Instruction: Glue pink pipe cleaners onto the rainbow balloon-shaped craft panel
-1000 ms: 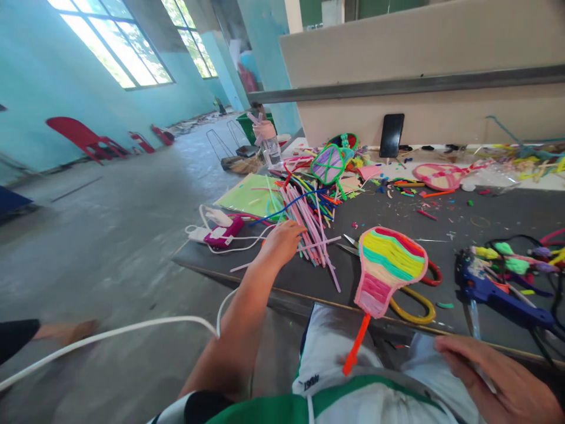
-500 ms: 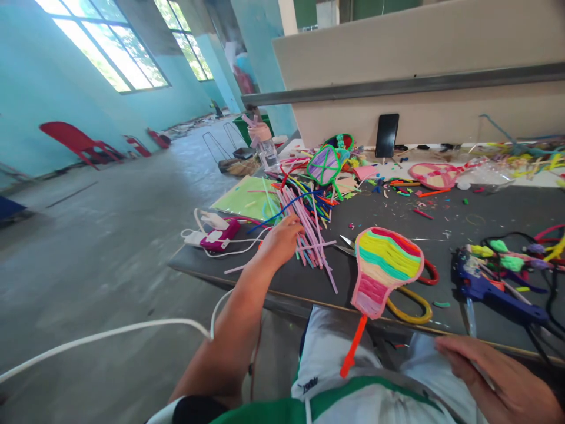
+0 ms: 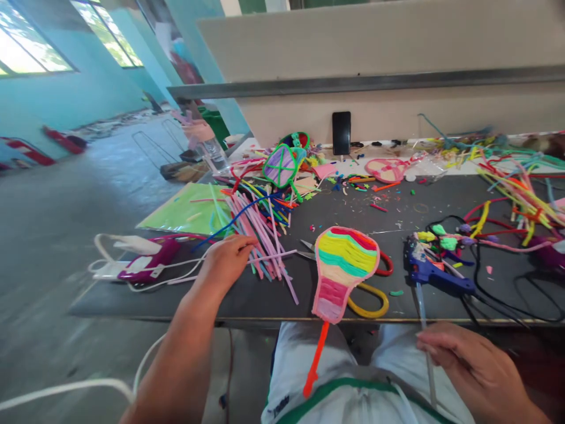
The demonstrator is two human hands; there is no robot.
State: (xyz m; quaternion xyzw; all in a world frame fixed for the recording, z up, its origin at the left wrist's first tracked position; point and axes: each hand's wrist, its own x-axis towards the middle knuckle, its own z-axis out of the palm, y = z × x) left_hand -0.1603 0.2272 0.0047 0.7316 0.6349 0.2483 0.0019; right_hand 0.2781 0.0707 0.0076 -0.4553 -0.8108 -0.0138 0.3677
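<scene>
Turquoise walls and a grey concrete floor are seen to the left, and a pale partition is seen behind a dark grey counter (image 3: pixel 441 203) littered with craft scraps. The left hand (image 3: pixel 227 259) is laid on the counter with its fingers curled over the near ends of a loose bundle of pink and lilac pipe cleaners (image 3: pixel 260 235); one thin pink strand is seen running from under the fingertips toward the right. Whether any strand is actually pinched cannot be told. Just left of this hand, a magenta and white charger block with white cables (image 3: pixel 141 265) is seen, and behind it a light green plastic sheet (image 3: pixel 185 212).

The right hand (image 3: pixel 468 368) is held below the counter's front edge, above the lap, with its fingers closed loosely around a thin clear glue stick (image 3: pixel 426 347), which runs up toward a blue glue gun (image 3: pixel 430 271) lying on the counter.

Between the hands, a bulb-shaped fan woven from yellow, green, red and pink pipe cleaners (image 3: pixel 344 268) is laid at the counter's edge, its orange stem (image 3: pixel 315 362) hanging over white shorts. Scissors with red and yellow handles (image 3: pixel 373 294) are partly covered by it. A black phone (image 3: pixel 341 133) is propped upright against the partition.
</scene>
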